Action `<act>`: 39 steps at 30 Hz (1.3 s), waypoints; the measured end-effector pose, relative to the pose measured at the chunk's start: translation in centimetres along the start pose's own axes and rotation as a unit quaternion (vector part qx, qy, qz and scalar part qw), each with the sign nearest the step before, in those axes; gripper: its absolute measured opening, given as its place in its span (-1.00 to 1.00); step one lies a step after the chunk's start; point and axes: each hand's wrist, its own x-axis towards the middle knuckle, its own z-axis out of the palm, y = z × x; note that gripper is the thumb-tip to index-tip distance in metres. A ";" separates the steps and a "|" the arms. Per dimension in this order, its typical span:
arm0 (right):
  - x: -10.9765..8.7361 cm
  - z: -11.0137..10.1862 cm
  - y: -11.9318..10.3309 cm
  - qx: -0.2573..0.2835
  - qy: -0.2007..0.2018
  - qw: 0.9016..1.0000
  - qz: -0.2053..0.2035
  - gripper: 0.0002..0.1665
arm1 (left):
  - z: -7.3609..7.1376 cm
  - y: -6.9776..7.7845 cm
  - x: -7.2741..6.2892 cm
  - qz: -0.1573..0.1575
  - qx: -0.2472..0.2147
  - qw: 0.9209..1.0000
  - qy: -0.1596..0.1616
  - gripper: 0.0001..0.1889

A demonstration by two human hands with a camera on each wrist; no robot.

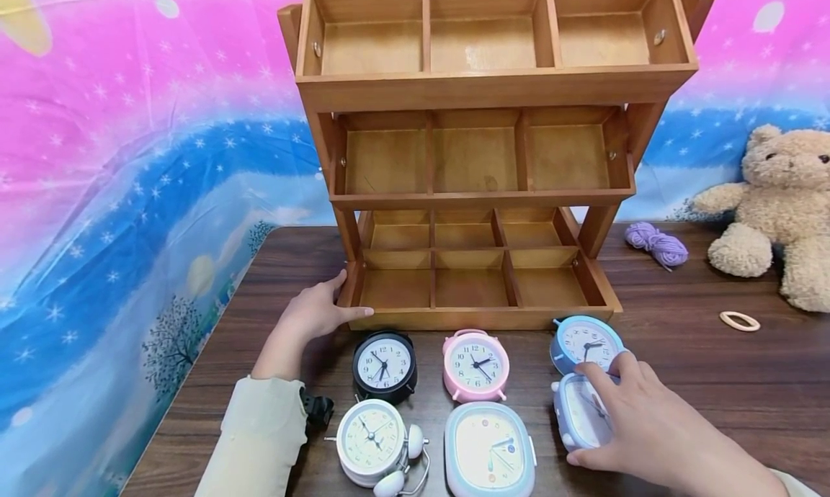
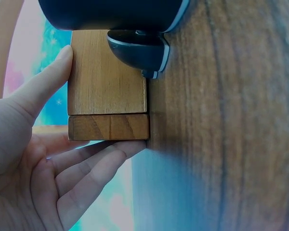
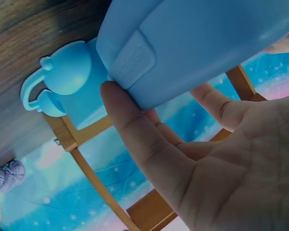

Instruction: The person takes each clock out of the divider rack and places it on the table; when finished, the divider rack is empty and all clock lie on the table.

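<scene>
My left hand (image 1: 318,310) grips the lower left corner of a wooden tiered shelf (image 1: 480,319). In the left wrist view the thumb lies along one edge of the shelf's end and the fingers bend along another. With its fingers and thumb on opposite edges, my right hand (image 1: 648,418) holds a pale blue squarish alarm clock (image 1: 580,410), partly covering its face. Right behind it is a round blue alarm clock (image 1: 586,342), whose bells show in the right wrist view. A black alarm clock (image 1: 385,365) stands near the left hand.
A pink alarm clock (image 1: 476,365), a white twin-bell clock (image 1: 371,437) and a white-faced clock with a blue rim (image 1: 491,446) stand before the shelf. Purple yarn (image 1: 656,243), a wooden ring (image 1: 739,321) and a teddy bear (image 1: 781,202) are at the right.
</scene>
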 end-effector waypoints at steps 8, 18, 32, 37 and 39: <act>-0.1 0.6 0.7 0.000 0.029 1.000 -0.005 0.20 | 0.1 0.0 0.0 -0.001 -0.004 1.000 0.000 0.04; 0.1 0.7 0.9 0.017 -0.011 1.000 0.013 0.25 | 0.0 0.0 0.0 0.003 0.003 1.000 -0.002 0.02; -0.1 1.6 0.9 0.023 0.034 0.999 -0.001 0.31 | -0.1 -0.2 0.3 -0.002 -0.004 1.000 -0.006 0.02; 0.0 1.5 0.9 0.017 0.026 0.999 0.006 0.35 | 0.0 -0.1 0.3 -0.001 -0.015 1.000 -0.008 0.02; 0.2 1.4 0.7 -0.001 0.014 1.000 0.012 0.35 | 0.1 -0.1 0.2 0.000 -0.021 1.000 -0.006 0.01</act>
